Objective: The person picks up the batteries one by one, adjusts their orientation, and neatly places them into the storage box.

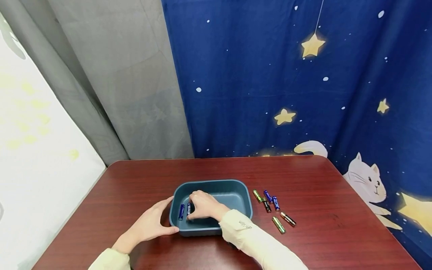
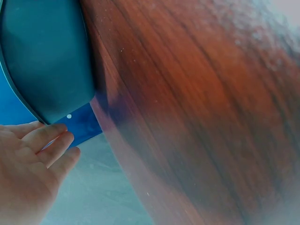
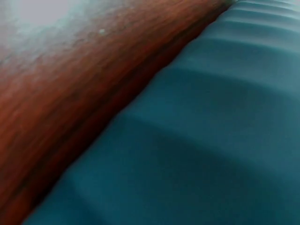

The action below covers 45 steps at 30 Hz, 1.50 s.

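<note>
The right hand (image 1: pixel 205 205) reached into the tray (image 1: pixel 233 204), its thumb and fingers pinching a battery (image 1: pixel 189 208) near the tray's left end. A blue battery (image 1: pixel 181 212) lay just to the left of it, on the tray's floor. The left hand (image 1: pixel 149 222) touched the tray's left side, its thumb spread away from its straight fingers. Six loose batteries (image 1: pixel 276 203) lay on the table (image 1: pixel 145 178), to the right of the tray

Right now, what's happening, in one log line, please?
left grip: touching tray; right grip: pinching striped battery inside tray; six batteries: on table
</note>
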### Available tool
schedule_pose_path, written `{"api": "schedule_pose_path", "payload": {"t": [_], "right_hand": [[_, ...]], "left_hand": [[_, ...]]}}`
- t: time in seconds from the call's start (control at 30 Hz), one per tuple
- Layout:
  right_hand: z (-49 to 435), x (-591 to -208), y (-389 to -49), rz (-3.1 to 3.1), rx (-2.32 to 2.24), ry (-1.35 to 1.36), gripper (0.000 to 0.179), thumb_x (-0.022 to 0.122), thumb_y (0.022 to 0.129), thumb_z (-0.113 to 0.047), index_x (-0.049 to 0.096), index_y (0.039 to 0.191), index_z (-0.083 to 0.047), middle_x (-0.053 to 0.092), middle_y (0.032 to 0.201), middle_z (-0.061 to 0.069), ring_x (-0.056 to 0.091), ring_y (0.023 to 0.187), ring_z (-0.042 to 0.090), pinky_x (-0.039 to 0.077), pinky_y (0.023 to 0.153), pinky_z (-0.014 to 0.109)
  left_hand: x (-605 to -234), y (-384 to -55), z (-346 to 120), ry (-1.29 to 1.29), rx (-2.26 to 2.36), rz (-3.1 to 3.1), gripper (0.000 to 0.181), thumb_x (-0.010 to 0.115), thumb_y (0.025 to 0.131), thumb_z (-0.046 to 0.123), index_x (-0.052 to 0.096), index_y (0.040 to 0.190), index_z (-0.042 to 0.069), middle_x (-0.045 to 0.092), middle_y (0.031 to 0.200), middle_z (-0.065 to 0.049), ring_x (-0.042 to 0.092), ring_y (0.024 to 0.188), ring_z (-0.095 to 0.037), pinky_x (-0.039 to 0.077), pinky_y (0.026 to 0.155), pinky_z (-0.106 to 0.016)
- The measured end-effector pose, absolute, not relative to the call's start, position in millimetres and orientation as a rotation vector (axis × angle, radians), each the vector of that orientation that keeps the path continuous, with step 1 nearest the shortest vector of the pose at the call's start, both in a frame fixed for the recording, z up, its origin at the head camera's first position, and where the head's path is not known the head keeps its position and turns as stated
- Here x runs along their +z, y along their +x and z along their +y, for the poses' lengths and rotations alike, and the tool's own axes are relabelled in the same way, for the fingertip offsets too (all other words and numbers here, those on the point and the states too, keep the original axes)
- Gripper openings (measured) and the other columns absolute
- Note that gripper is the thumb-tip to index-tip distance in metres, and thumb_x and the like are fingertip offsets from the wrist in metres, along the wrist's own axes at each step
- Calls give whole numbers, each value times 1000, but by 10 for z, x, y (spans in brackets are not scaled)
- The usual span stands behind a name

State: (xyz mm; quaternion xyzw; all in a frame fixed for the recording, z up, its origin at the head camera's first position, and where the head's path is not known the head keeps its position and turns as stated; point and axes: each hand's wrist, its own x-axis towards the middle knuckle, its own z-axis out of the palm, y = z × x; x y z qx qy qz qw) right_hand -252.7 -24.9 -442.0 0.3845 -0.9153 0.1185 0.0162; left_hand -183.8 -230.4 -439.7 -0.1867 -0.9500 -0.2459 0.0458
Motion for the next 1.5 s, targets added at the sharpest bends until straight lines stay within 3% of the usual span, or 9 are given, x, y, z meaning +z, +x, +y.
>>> {"api": "schedule_pose_path", "payload": {"t": [0.6, 0.93, 1.5], "right_hand": [[-408, -4470, -2577, -2875, 257, 1141, 47, 77, 63, -50, 62, 90, -13, 54, 80, -5, 50, 76, 8, 46, 66, 21], [-385, -4436, -2566, -2877, 403, 1146, 53, 76, 64, -50, 64, 99, -12, 58, 88, -5, 51, 80, 7, 46, 70, 19], [276, -4232, -2487, -2856, 595, 1181, 54, 74, 69, -45, 62, 106, -8, 59, 98, 0, 52, 87, 8, 47, 73, 20]], "left_hand": [[-4390, -1853, -2330, -568, -741, -2902, 95, 72, 64, 58, 36, 139, 14, 47, 132, -5, 45, 118, -26, 40, 92, -52], [-4396, -1829, -2334, -555, -751, -2906, 94, 72, 63, 58, 37, 139, 14, 47, 131, -6, 46, 118, -27, 40, 91, -53], [-4389, -1840, -2300, -546, -739, -2908, 95, 72, 62, 59, 38, 138, 13, 48, 131, -5, 46, 117, -26, 41, 91, -52]]}}
